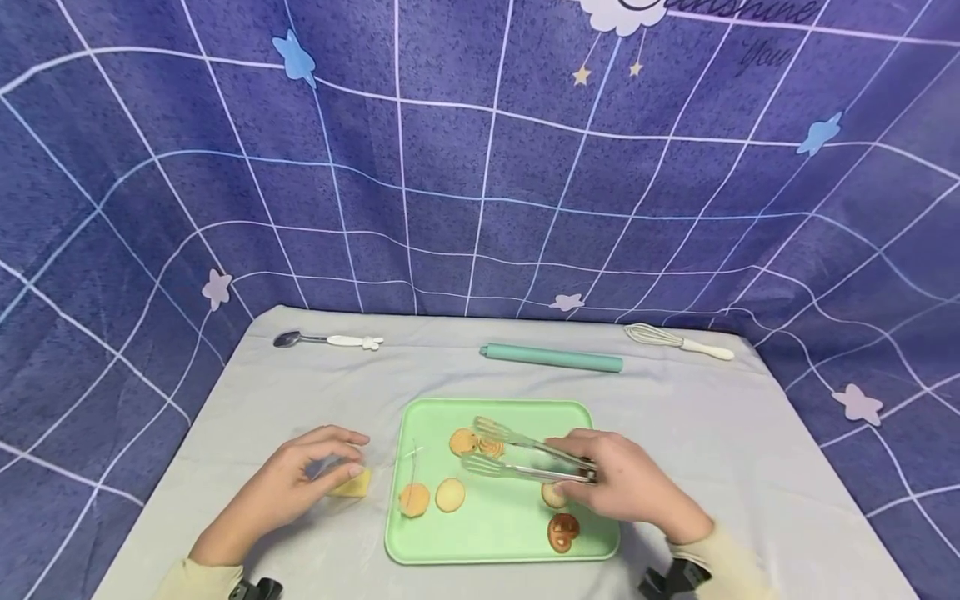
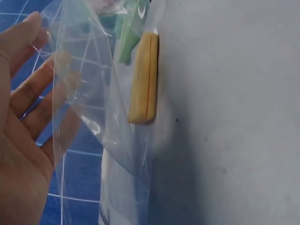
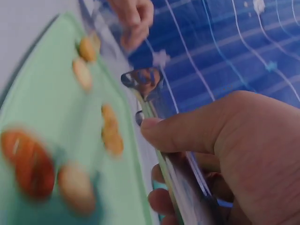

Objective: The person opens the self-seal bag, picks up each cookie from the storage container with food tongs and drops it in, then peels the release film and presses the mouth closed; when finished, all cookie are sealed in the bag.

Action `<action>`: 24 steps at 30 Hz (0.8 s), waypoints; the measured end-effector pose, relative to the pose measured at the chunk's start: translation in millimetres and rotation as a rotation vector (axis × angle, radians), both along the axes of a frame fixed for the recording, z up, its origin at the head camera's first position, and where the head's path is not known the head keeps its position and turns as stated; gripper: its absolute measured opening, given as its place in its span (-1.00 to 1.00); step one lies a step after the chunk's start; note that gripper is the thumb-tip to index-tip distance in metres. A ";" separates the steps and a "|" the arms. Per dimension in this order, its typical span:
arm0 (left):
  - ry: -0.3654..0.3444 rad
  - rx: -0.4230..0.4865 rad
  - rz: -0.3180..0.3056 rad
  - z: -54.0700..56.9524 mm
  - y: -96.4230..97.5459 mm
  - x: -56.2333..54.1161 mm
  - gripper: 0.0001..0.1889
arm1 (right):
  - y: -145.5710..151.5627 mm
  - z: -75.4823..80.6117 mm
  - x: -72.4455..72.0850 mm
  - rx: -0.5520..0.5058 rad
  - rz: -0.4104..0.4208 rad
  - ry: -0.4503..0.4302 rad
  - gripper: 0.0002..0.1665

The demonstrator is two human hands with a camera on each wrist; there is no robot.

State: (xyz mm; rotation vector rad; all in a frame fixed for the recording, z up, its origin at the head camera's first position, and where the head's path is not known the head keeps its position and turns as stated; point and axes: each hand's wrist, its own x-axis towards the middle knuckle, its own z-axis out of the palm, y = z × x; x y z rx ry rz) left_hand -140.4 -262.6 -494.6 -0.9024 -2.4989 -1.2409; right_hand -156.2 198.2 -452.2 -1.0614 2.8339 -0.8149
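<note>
The tongs [image 1: 525, 460] are lying low over the green tray [image 1: 420, 533], just right of centre in the lower half of the head view, their two slotted tips standing apart above the small round cookies [image 1: 463, 442] near the tray's upper middle. They look like thin springy metal, light and smooth, so a firm squeeze around the rear of the arms is probably the best hold. The right hand [image 1: 630, 487] is wrapping them there, thumb pressing along the top arm in the right wrist view. The cookies look dry and brittle and will likely crumble under a hard pinch; taking one across its flat faces seems safest.

To the lower left of the tray, the left hand [image 1: 296, 487] is pinching the mouth of a clear plastic bag [image 2: 89, 117], fingers curling round the film. The bag is limp and slippery, and a yellow biscuit [image 2: 143, 79] is lying inside it on the grey cloth [image 1: 750, 433].
</note>
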 end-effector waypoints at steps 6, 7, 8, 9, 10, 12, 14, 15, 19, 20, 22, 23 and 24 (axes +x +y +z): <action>-0.004 0.008 -0.018 -1.8 2.0 0.3 -0.76 | 53.6 -13.8 11.4 -0.097 -0.052 0.027 -0.32; -0.003 0.013 -0.025 -1.8 2.6 0.1 -0.77 | 60.1 -15.7 13.8 -0.107 -0.055 0.024 -0.31; 0.000 0.016 -0.031 -1.8 3.2 0.0 -0.78 | 66.0 -17.5 16.4 -0.111 -0.061 0.020 -0.30; 0.011 0.018 -0.037 -1.6 3.8 -0.2 -0.78 | 71.4 -19.0 18.7 -0.118 -0.063 0.019 -0.29; 0.014 0.020 -0.040 -1.4 4.1 -0.1 -0.77 | 76.4 -21.0 21.0 -0.120 -0.060 0.021 -0.28; 0.016 0.021 -0.044 -1.6 4.4 0.1 -0.77 | 85.0 -24.4 25.3 -0.125 -0.051 0.029 -0.27; 0.016 0.018 -0.039 -3.0 3.7 -0.1 -0.76 | 91.7 -27.4 29.1 -0.123 -0.053 0.036 -0.26; 0.015 0.015 -0.035 -3.7 3.2 -0.2 -0.76 | 94.6 -28.5 30.4 -0.119 -0.052 0.039 -0.26; 0.000 0.013 -0.024 -6.5 1.4 -0.6 -0.76 | 102.8 -30.4 34.3 -0.086 -0.078 0.037 -0.24; -0.001 0.013 -0.024 -6.6 1.4 -0.5 -0.76 | 104.4 -30.4 34.7 -0.072 -0.086 0.041 -0.24; -0.006 0.014 -0.024 -6.6 1.8 -0.2 -0.77 | 107.2 -30.2 34.8 -0.048 -0.095 0.056 -0.22; -0.008 0.014 -0.024 -6.6 2.0 -0.2 -0.77 | 108.3 -29.8 34.6 -0.033 -0.104 0.068 -0.22; -0.008 0.013 -0.025 -6.6 2.3 -0.2 -0.76 | 109.5 -29.7 34.2 -0.020 -0.111 0.079 -0.22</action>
